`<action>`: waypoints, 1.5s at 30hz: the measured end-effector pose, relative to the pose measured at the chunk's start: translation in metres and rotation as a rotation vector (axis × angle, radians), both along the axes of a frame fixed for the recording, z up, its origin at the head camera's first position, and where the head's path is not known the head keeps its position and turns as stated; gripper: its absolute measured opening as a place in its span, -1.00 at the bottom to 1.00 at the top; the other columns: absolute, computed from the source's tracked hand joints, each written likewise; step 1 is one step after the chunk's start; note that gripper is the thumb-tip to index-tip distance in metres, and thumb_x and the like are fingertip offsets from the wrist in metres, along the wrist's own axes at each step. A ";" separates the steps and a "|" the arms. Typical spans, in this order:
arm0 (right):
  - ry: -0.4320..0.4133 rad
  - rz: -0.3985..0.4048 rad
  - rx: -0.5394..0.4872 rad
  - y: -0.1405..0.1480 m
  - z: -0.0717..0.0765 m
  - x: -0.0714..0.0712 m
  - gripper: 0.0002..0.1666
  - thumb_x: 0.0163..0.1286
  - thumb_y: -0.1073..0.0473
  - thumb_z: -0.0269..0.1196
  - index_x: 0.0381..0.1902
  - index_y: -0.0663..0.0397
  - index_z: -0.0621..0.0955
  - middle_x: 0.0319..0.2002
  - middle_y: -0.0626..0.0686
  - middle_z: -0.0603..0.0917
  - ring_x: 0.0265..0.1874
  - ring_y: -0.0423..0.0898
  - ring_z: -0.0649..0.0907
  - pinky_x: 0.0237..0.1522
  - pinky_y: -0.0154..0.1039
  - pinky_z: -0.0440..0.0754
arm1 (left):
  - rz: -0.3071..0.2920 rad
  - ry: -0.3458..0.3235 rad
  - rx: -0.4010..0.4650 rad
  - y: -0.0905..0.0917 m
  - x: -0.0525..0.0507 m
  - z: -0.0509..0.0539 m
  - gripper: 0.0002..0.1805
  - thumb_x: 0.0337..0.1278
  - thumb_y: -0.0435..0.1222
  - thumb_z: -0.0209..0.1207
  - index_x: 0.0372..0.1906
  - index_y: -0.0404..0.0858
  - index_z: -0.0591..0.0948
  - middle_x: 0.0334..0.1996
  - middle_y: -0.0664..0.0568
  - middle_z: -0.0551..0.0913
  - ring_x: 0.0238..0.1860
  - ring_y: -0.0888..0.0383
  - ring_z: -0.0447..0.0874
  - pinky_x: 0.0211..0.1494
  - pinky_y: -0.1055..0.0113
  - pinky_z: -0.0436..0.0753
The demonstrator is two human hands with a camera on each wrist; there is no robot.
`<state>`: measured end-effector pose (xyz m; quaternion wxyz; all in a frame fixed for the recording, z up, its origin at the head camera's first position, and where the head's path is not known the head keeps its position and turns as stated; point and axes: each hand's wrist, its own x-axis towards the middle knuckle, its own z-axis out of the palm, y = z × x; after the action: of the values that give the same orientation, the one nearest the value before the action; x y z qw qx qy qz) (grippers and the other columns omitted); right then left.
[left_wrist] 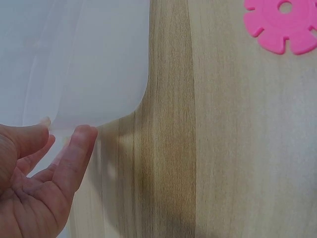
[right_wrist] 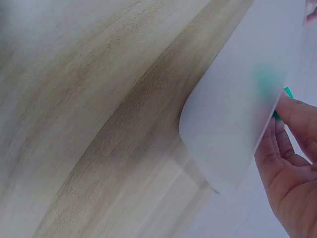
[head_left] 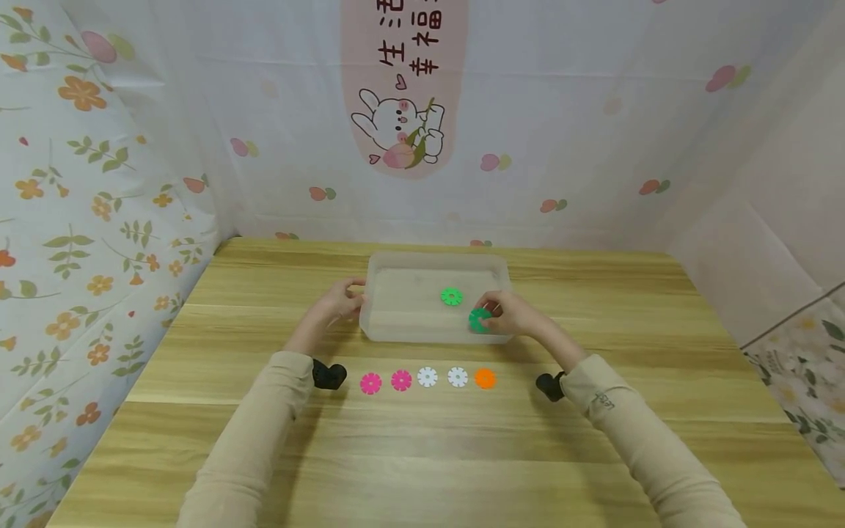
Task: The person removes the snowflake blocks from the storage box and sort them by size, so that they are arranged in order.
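A frosted plastic tray (head_left: 432,334) sits on the wooden table. My left hand (head_left: 339,301) pinches its left rim; in the left wrist view the thumb and fingertips of that hand (left_wrist: 44,173) meet at the tray's edge near a rounded corner. Over the tray's front right part, my right hand (head_left: 508,314) pinches a dark green notched disc (head_left: 478,320) between thumb and fingers. Through the frosted wall in the right wrist view, this disc shows as a green blur. A lighter green notched disc (head_left: 452,296) lies inside the tray.
In front of the tray lies a row: a pink disc (head_left: 371,383), another pink disc (head_left: 401,380), a white disc (head_left: 427,377), a second white disc (head_left: 458,377) and an orange disc (head_left: 485,378). A patterned cloth (head_left: 561,161) hangs behind the table (head_left: 429,469).
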<state>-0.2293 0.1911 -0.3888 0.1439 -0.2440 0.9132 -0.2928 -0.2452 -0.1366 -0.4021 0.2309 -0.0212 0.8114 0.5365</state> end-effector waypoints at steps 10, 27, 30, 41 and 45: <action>-0.044 0.007 -0.064 0.014 0.011 0.009 -0.75 0.20 0.38 0.22 -0.13 0.31 0.55 -0.30 0.17 0.59 -0.28 -0.05 0.56 -0.12 -0.15 0.63 | -0.013 -0.005 -0.006 0.000 0.000 -0.001 -0.47 0.35 -0.42 -0.15 0.38 -0.32 0.07 0.18 -0.41 0.32 0.09 -0.21 0.48 0.08 0.12 0.56; -0.232 0.036 -0.105 0.046 0.016 0.030 -0.73 0.21 0.33 0.22 -0.13 0.35 0.54 -0.30 0.16 0.60 -0.27 -0.09 0.57 -0.18 -0.27 0.59 | -0.019 -0.003 -0.023 -0.002 -0.001 0.000 -0.46 0.36 -0.40 -0.15 0.38 -0.31 0.05 0.18 -0.40 0.32 0.08 -0.18 0.48 0.11 0.11 0.54; -0.320 0.055 -0.088 0.051 0.012 0.035 -0.73 0.21 0.30 0.23 -0.15 0.35 0.54 -0.31 0.13 0.59 -0.30 -0.12 0.55 -0.21 -0.31 0.56 | -0.014 -0.004 -0.032 -0.001 -0.001 0.000 -0.46 0.36 -0.39 -0.14 0.38 -0.30 0.06 0.18 -0.39 0.33 0.05 -0.16 0.51 0.07 0.15 0.57; -0.409 0.063 -0.127 0.054 -0.012 0.046 -0.77 0.13 0.40 0.27 -0.24 0.44 0.55 -0.41 0.26 0.64 -0.49 -0.20 0.56 -0.43 -0.36 0.60 | 0.003 -0.023 -0.028 -0.002 -0.003 -0.002 -0.47 0.36 -0.39 -0.14 0.38 -0.28 0.08 0.21 -0.35 0.31 0.00 -0.02 0.51 0.02 0.26 0.59; -0.330 0.057 -0.081 0.053 -0.016 0.049 -0.80 0.11 0.40 0.28 -0.28 0.40 0.56 -0.43 0.17 0.62 -0.47 -0.21 0.52 -0.41 -0.41 0.57 | 0.002 -0.022 -0.035 -0.001 -0.003 -0.001 -0.47 0.36 -0.39 -0.15 0.38 -0.28 0.08 0.22 -0.35 0.30 0.02 -0.05 0.51 0.02 0.23 0.58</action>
<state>-0.1808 0.2444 -0.4049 0.2900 -0.2239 0.8575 -0.3612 -0.2478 -0.1380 -0.4034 0.2390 -0.0321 0.8180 0.5222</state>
